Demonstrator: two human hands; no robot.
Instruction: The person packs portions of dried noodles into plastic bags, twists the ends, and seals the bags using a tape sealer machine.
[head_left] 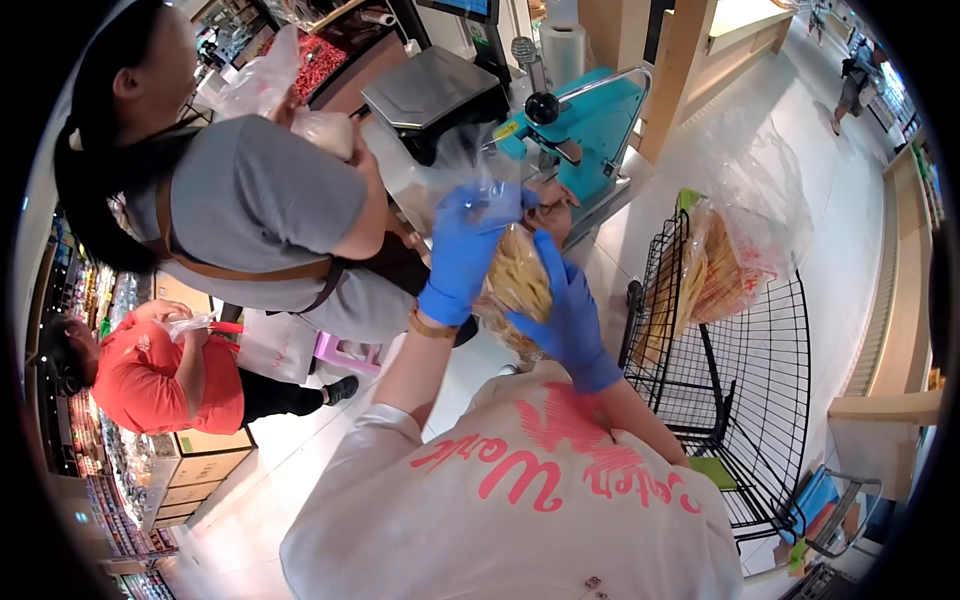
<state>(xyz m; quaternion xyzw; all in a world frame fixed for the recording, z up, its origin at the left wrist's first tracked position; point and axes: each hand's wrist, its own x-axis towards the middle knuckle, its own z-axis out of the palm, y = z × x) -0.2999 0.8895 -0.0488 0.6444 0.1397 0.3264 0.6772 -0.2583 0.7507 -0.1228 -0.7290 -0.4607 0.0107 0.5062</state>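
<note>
Blue gloves cover both of my hands. My left hand (pixel 463 250) is closed round the gathered top of a clear plastic bag (pixel 517 277) filled with pale yellow, strip-like pieces. Against the bag's right side rests my right hand (pixel 568 315), its fingers spread along the plastic. The bag hangs in front of my chest, and its loose clear end sticks up above my left hand. Just beyond my hands is a teal machine (pixel 600 115) with a metal rail and a black knob. What the brownish item beside its base is, I cannot tell.
A black wire cart (pixel 745 400) holding bagged yellow pieces (pixel 715 260) stands at the right. A co-worker in grey (pixel 260 190) holds a white bag at the left, near a metal scale (pixel 430 88). Farther left is a person in red (pixel 170 375).
</note>
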